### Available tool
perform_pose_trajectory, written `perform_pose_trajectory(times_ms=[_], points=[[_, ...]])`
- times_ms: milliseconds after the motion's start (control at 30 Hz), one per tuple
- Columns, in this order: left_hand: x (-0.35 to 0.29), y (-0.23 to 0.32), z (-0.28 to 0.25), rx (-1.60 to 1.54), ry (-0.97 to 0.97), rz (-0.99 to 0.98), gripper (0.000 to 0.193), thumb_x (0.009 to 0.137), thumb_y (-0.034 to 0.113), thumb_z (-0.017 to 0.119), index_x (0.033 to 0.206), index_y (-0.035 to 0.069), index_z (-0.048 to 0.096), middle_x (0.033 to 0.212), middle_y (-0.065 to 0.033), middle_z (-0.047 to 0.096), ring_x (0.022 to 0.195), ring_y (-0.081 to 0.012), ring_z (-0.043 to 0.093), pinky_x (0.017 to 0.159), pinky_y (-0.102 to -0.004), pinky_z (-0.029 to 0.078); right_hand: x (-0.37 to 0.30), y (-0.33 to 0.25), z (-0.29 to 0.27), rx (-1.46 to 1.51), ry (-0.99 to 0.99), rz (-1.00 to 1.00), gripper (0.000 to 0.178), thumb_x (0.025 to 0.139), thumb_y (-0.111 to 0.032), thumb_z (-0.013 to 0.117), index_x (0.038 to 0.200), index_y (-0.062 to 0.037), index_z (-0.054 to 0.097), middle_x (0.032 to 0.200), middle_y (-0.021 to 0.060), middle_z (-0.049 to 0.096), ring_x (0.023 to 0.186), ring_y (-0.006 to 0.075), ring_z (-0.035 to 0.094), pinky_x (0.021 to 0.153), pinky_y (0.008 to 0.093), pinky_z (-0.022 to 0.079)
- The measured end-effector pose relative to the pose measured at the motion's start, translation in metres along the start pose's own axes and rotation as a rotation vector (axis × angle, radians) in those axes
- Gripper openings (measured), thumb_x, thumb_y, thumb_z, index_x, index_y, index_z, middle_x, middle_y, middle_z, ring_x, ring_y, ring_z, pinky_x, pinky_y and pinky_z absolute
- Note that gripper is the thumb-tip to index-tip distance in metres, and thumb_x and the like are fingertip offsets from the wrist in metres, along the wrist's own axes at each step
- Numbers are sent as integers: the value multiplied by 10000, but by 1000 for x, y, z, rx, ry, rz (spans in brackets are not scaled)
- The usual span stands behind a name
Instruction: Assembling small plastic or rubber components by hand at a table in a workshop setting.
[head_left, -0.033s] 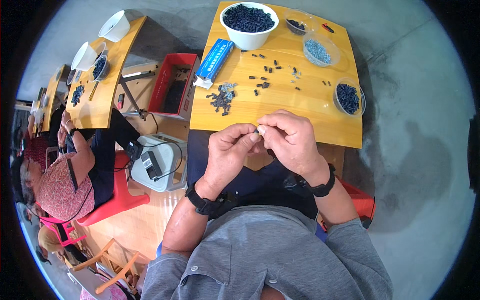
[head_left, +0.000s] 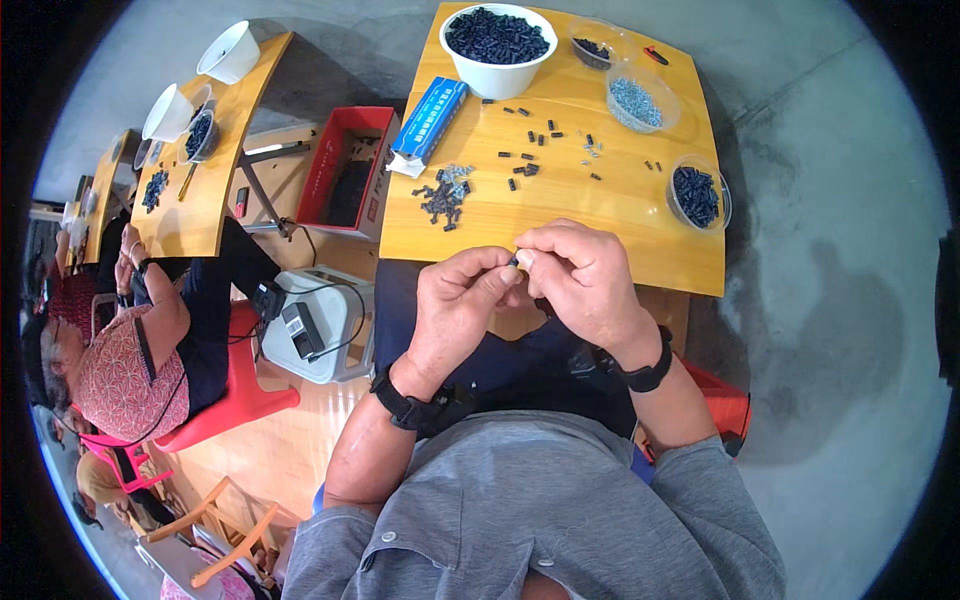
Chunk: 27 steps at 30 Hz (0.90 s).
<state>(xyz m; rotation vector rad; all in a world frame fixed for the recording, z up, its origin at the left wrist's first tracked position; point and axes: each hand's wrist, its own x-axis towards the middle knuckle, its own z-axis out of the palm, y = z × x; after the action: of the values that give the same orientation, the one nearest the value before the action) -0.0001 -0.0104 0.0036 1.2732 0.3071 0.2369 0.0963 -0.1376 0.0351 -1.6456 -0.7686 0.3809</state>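
Observation:
Just in front of the table's near edge, my two hands meet fingertip to fingertip. My left hand (head_left: 458, 305) pinches a small black piece (head_left: 514, 261), mostly covered by the fingers. My right hand (head_left: 585, 275) is closed, its thumb and forefinger on the same piece. Beyond the hands on the yellow wooden table (head_left: 600, 240) lies a pile of dark small parts (head_left: 441, 204) with clear or silvery bits (head_left: 458, 173) beside it. Several short black cylindrical pieces (head_left: 531, 170) are scattered farther up, near a few small silvery pieces (head_left: 590, 148).
A white tub (head_left: 497, 75) heaped with black pieces stands at the back, beside a blue box (head_left: 430, 122). Clear bowls hold silvery parts (head_left: 635, 103) and black parts (head_left: 697, 197). Left are a red bin (head_left: 310, 180), a grey stool (head_left: 345, 345) and a seated person (head_left: 135, 370).

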Motion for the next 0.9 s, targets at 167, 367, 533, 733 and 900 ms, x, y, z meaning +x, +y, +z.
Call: perform_pose_trajectory(times_ms=[167,367,533,733,900], points=[[2,-2,0,-27,6,-58,103,880,2,593,964,-37,637,753,-34,635,667,-74,583,613,-207,492,3,-4,-9,78,-77,128,94,848,-4,570,869,59,637,726,83,624,563,108,596,501,236,476],[3,-1,1,-23,16,-63,105,880,17,604,962,-38,640,750,-28,636,662,-66,581,609,-206,495,9,-8,-11,130,-144,265,110,864,-40,574,848,36,651,689,43,635,549,63,572,486,217,467],[4,0,3,55,28,-76,103,881,12,596,959,-40,640,746,-30,637,655,-67,580,608,-209,497,12,-8,-11,76,-144,282,91,865,-21,579,851,41,644,628,25,609,527,56,559,486,199,454],[5,0,5,28,39,-106,106,874,3,595,956,-46,642,741,-31,636,650,-70,580,611,-213,494,15,-4,-11,86,-138,396,97,851,-35,593,813,37,645,622,31,611,511,59,559,472,200,452],[7,-1,4,41,35,-141,103,873,6,588,943,-38,649,723,-24,632,641,-67,575,595,-209,484,21,4,-15,108,-212,397,152,850,-82,589,768,34,643,602,51,614,487,78,576,424,219,473]])
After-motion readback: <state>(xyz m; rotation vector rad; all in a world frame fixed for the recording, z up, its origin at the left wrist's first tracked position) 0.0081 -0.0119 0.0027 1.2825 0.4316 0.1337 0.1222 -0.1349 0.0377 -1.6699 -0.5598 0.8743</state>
